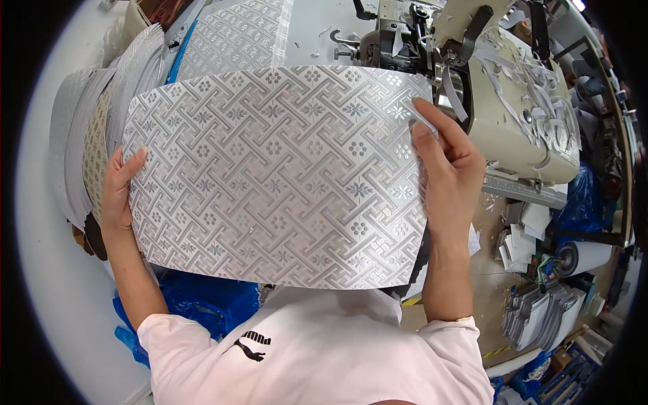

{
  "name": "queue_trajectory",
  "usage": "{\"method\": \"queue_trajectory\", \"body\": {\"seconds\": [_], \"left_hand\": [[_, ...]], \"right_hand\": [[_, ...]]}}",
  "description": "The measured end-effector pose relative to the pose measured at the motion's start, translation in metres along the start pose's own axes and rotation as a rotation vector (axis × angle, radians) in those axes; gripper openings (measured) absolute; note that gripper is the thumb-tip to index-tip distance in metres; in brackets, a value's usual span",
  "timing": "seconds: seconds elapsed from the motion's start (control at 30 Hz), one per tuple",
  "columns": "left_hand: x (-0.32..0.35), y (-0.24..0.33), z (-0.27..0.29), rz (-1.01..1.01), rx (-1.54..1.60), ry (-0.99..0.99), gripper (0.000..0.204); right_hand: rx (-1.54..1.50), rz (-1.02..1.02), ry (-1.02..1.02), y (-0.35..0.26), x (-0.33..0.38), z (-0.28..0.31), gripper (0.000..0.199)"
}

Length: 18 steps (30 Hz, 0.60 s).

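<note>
A wide silver-white sheet with a lattice and flower pattern is stretched between my two hands, in front of my chest. My left hand grips its left edge, thumb on the face and the other fingers mostly hidden behind. At the upper right edge, my right hand pinches the sheet between thumb and forefinger. The sheet bows slightly, and its upper right corner comes close to a cream-coloured machine with dark metal parts. What lies behind the sheet is hidden.
Stacked patterned sheets lie on the table beyond, with more stacks at the left. Pale offcut strips drape over the machine. Blue plastic sits below left. Bundled sheets and a roll are at the right.
</note>
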<state>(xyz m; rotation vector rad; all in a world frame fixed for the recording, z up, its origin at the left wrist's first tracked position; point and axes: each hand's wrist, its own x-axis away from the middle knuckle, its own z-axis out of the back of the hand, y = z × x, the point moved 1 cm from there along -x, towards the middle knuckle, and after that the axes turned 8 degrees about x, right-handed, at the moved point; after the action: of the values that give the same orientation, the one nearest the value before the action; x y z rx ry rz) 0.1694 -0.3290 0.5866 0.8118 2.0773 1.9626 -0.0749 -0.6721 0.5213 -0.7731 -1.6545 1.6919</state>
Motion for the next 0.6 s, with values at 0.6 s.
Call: {"method": "queue_trajectory", "body": {"seconds": [0.6], "left_hand": [[-0.005, -0.027, -0.060, -0.043, -0.064, -0.105, 0.046]], "right_hand": [[0.100, 0.069, 0.102, 0.000, -0.019, 0.091, 0.028]]}}
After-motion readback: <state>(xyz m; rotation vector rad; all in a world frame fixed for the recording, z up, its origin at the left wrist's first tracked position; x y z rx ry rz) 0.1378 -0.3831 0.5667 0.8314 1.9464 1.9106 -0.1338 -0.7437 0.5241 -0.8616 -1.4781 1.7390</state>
